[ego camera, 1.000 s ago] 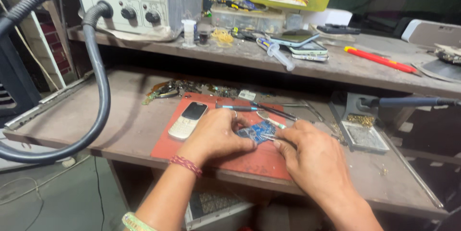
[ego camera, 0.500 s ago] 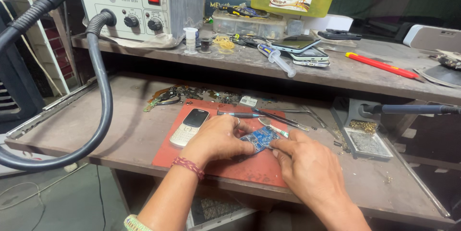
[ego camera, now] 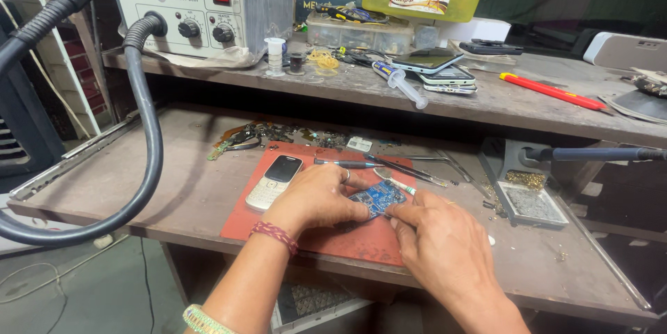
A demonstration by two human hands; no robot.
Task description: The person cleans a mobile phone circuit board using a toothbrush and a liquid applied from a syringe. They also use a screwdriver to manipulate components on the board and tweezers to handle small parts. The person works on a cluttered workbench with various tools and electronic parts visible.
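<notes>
Both of my hands close on the blue board [ego camera: 376, 198]: left hand [ego camera: 316, 198] pinning its near edge, right hand [ego camera: 441, 240] pinching its right corner, all on the red mat [ego camera: 347, 240] at the front of the worn bench [ego camera: 167, 188]. Just left of the board lies a phone [ego camera: 274, 181], with tweezers [ego camera: 406, 167] beyond it and an iron stand [ego camera: 524, 198] to the right. Farther back, the shelf [ego camera: 486, 101] carries a rework station [ego camera: 198, 7], its hose [ego camera: 142, 167] looping down at left, a syringe [ego camera: 403, 84], stacked phones [ego camera: 438, 70] and a red pen [ego camera: 552, 91].
</notes>
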